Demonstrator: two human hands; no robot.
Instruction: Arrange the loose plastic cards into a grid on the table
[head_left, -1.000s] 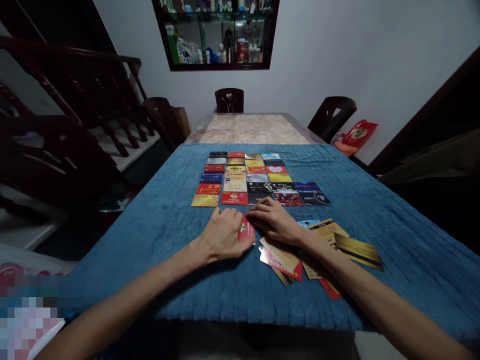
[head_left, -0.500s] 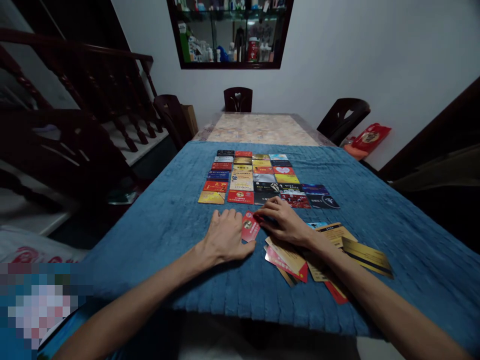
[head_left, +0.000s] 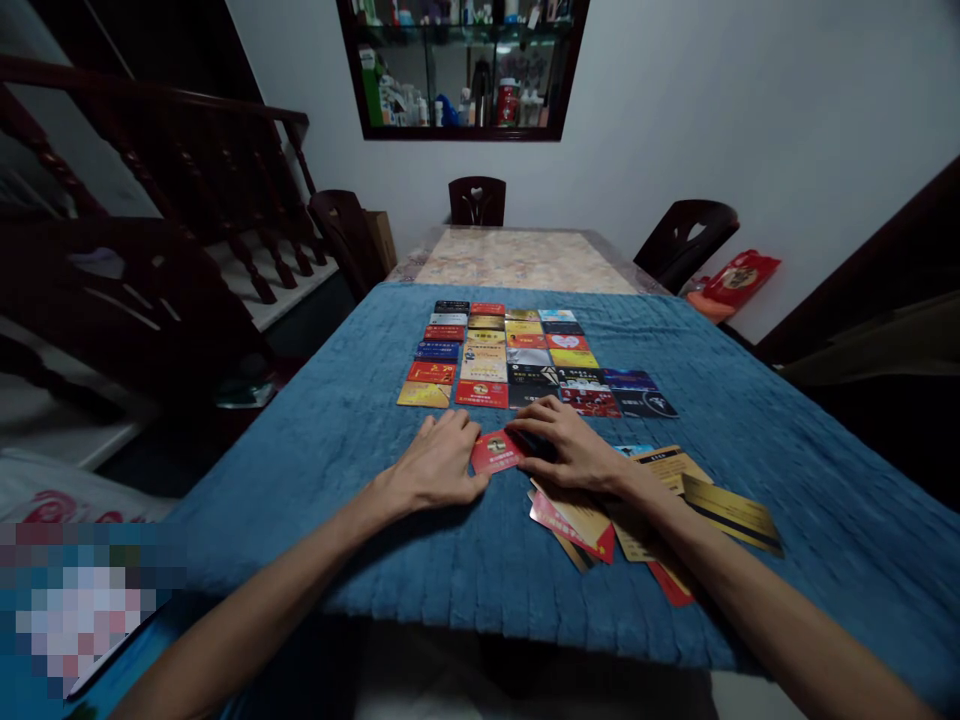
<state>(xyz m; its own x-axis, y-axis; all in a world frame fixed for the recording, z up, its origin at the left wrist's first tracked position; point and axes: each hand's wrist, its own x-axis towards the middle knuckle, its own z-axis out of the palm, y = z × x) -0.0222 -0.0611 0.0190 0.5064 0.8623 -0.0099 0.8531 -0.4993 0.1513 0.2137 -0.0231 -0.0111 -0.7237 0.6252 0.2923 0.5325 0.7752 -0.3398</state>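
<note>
A red plastic card [head_left: 497, 452] with a round emblem lies level just above or on the blue cloth, between my two hands. My left hand [head_left: 441, 460] is closed on its left edge, thumb toward me. At the card's right edge, my right hand [head_left: 564, 446] pinches it with fingers and thumb. Beyond the hands, several cards are laid out in rows, among them a red card [head_left: 481, 394], a gold card [head_left: 424, 394] and a black card [head_left: 649, 402]. Under and beside my right forearm, loose cards overlap, including a gold striped card [head_left: 735, 513] and a pink-red card [head_left: 559, 522].
The blue cloth [head_left: 315, 450] covers the near part of the table; a patterned tabletop [head_left: 517, 258] shows beyond it. Dark chairs [head_left: 478, 202] stand around. A red bag [head_left: 742, 280] is at the right, and a stair railing [head_left: 172, 105] at the left.
The red card has turned from a slanted, upright-looking position to lying lengthwise across between the hands. My left hand has shifted slightly left and nearer me; my right hand has barely moved.
</note>
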